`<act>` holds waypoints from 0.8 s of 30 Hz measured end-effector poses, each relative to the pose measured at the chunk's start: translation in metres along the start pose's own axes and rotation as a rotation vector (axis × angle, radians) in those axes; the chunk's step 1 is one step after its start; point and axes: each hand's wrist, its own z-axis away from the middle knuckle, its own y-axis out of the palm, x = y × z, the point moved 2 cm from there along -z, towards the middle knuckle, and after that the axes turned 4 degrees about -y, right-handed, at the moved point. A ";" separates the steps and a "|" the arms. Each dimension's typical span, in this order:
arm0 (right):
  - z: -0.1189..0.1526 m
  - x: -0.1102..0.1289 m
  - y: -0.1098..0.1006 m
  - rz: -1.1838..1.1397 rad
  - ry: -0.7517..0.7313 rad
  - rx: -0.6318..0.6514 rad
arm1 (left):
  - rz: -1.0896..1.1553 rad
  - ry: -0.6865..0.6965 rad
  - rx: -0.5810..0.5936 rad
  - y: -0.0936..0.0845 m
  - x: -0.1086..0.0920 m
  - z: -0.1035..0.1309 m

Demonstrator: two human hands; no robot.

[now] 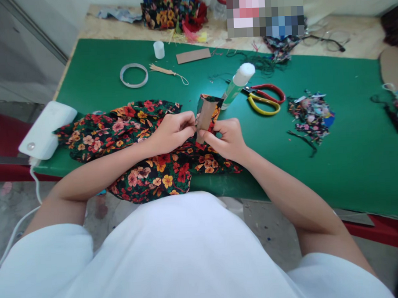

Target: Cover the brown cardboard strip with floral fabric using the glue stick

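A brown cardboard strip [208, 115] with floral fabric folded round its edges is held upright between my hands, over the green mat. My right hand [230, 139] grips its right side, the thumb pressed on the lower part of the cardboard. At its left edge my left hand [175, 132] is closed, thumb and finger pinched on the fabric edge. Floral cloth [147, 175] lies bunched under my left forearm and both hands. Just behind the strip stands a glue stick [235, 88] with a white top, and beside it lie scissors [266, 100] with red and yellow handles.
On the green mat [335, 174] are a tape ring [134, 76], a white cap [159, 49], a cardboard piece [193, 56], a cream tassel [164, 70] and fabric scraps [311, 115]. A white corded device [46, 129] sits at the left edge. Glasses [326, 40] lie at the back.
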 end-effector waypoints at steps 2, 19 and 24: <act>0.000 -0.001 0.000 0.024 0.017 -0.002 | 0.053 -0.042 0.013 0.001 0.000 0.000; 0.003 0.002 0.003 0.238 -0.199 -0.064 | -0.004 -0.083 0.076 0.003 0.000 0.000; 0.004 0.001 0.004 0.304 -0.231 -0.077 | -0.013 -0.098 0.073 0.004 0.001 -0.001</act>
